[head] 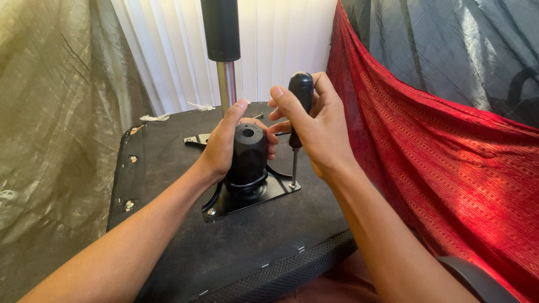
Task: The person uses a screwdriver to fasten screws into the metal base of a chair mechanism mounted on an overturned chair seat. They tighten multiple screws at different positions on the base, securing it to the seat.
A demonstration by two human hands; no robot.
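Observation:
My left hand (222, 143) wraps around a black cylindrical socket (247, 154) that rises from a black metal mounting plate (268, 192). The plate lies on the black fabric underside of a chair seat (185, 224). My right hand (314, 126) grips the black handle of a screwdriver (299, 92), held upright. Its metal shaft points down, and the tip sits on a screw (292, 184) at the plate's right corner. Another screw (211, 211) shows at the plate's front left corner.
A chrome post with a black sleeve (223, 50) stands behind the plate. A second black bracket (196, 139) lies on the seat at the back. Red patterned cloth (449, 163) hangs to the right, olive plastic sheeting (50, 129) to the left, white curtains (281, 45) behind.

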